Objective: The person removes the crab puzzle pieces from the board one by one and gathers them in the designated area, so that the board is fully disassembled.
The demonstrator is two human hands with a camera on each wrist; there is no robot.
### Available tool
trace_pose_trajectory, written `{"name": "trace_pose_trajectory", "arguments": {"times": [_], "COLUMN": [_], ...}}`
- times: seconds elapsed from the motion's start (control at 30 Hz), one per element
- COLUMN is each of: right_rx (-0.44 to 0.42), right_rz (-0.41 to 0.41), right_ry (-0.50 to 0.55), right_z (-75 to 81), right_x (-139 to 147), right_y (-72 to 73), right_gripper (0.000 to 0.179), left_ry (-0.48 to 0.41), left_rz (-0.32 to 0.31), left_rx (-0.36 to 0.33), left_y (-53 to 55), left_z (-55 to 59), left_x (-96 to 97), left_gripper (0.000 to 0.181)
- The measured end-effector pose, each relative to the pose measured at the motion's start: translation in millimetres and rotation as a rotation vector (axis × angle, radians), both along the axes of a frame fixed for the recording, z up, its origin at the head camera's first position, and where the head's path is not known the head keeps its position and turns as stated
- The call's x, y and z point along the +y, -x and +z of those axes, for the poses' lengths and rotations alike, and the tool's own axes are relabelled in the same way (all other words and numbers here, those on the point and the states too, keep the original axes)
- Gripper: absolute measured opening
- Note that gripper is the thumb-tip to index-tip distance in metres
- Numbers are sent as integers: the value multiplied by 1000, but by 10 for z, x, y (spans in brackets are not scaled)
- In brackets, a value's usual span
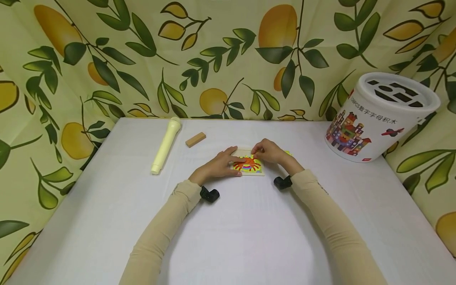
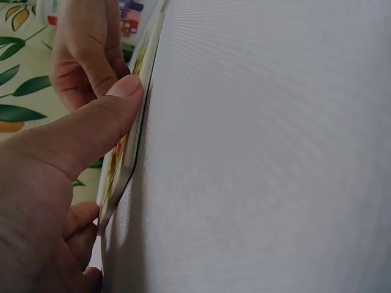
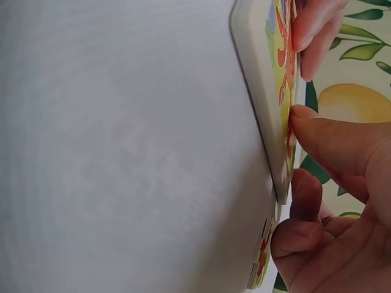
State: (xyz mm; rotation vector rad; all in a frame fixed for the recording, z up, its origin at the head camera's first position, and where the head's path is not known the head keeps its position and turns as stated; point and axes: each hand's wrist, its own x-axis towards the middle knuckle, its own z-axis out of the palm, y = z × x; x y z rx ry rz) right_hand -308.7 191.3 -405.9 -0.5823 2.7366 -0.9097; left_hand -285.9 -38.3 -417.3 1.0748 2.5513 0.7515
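A small wooden jigsaw puzzle (image 1: 254,171) with a red-orange crab picture lies flat on the table between both hands. My left hand (image 1: 219,163) rests on its left side with fingers spread, the thumb along the near edge and one straight finger pressing on the crab. At the puzzle's far right part, my right hand (image 1: 270,152) pinches a puzzle piece with thumb and curled forefinger, right at the picture's surface; the fingers hide most of the piece. Loose puzzle pieces (image 3: 261,256) lie beside the board, mostly behind the right hand in the head view.
Left of the hands lie a pale yellow tube with a rounded end (image 1: 166,145) and a small wooden block (image 1: 195,139). A large white bucket (image 1: 377,118) with a slotted lid stands at the back right. A fruit-patterned curtain (image 1: 221,59) hangs behind the white table (image 1: 249,237).
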Motion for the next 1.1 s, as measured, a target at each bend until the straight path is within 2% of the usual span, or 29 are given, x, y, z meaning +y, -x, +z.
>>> {"name": "trace_pose_trajectory", "arguments": {"times": [0.2,0.43,0.6,0.77,1.1], "right_rx": [29,39,-11,-82,-142], "right_rz": [32,17,-51,-118,-161], "right_ry": [15,-2,66,140,187], "right_z": [-5,23,50,71,38], "right_x": [0,14,47,107,182], "right_y": [9,-36,-12,33,71], "right_gripper": [9,10,19,18,18], "left_ry": [-8,-9,-3,-4,-6], "left_rz": [10,1,13,14,10], "left_rx": [-1,3,9,-5,-9], "left_y": [12,14,23,21,12], "left_z": [-20,-38,-49,-46,-45], "left_x": [-1,-7,-2,-2,-7], "left_gripper": [55,56,56,56,55]}}
